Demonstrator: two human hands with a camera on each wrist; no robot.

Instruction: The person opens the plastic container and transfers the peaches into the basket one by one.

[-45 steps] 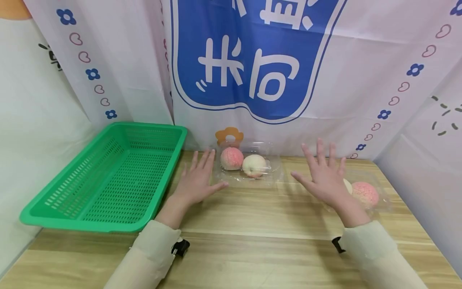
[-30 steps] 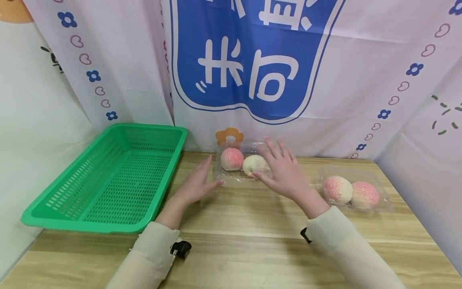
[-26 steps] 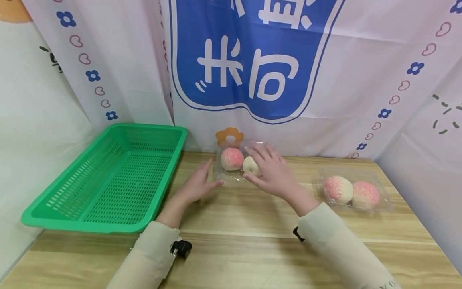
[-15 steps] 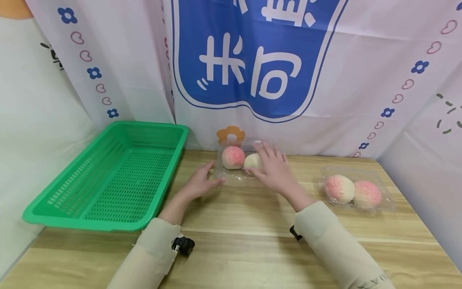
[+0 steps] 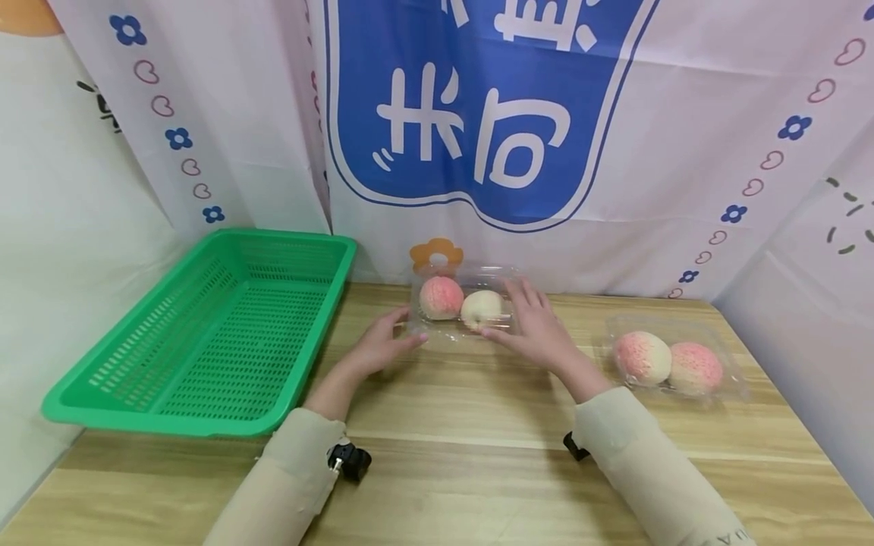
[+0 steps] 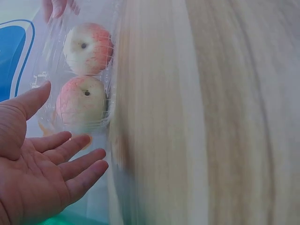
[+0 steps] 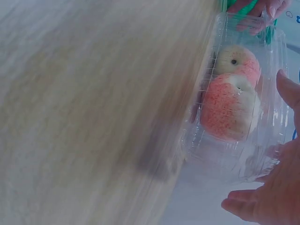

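Seen from the near edge of the wooden table (image 5: pixel 464 478), a clear box (image 5: pixel 447 331) lies at 12 o'clock, close to the cloth backdrop (image 5: pixel 614 254), with a red-blushed fruit (image 5: pixel 441 296) and a pale fruit (image 5: pixel 481 308) inside. The left hand (image 5: pixel 381 346) is at the box's 8 o'clock side and the right hand (image 5: pixel 542 332) at its 4 o'clock side, both with fingers extended and thumbs apart, clamped on nothing; whether any fingertip touches the box cannot be told. Flanking it this way probably suits steadying it from both ends without squeezing the fruits, which its walls seem to stop from rolling. A second clear box (image 5: pixel 672 326) with two pink-and-cream peaches (image 5: pixel 642 358) sits at 2 o'clock and a green basket (image 5: pixel 164 425) at 10 o'clock, likely set wide to leave working room between them
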